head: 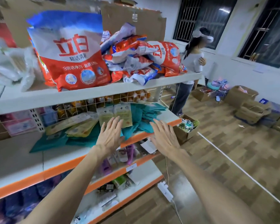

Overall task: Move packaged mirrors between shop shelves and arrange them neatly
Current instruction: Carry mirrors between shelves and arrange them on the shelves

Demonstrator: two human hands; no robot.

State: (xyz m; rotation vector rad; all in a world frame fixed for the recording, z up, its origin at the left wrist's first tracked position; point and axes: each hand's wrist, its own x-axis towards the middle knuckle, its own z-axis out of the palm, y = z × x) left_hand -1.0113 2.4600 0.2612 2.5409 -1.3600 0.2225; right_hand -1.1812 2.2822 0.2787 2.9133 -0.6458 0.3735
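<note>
Both hands are out in front of the middle shelf [169, 122], and neither holds a thing. The left hand [111, 135] is flat with fingers fanned, and the right hand [164, 136] beside it is spread the same way. Just past the left fingertips lie pale yellow-green packets, most likely the packaged mirrors [118, 113]. Whether the fingers touch them cannot be told. More of those packets sprawl further left of that hand, tilted and overlapping.

By the look of it, the tidying is at an early stage: nothing is lined up, and the lot has yet to be gathered and squared.

Loose teal packs [144, 115] lie heaped under and between the hands, tangled with the packets, and could drag along. Behind stands a wire divider [103, 102], and overhead slump detergent bags [71, 54]. Down right of the right hand sits an open cardboard box [186, 132], with another person [191, 70] beyond.
</note>
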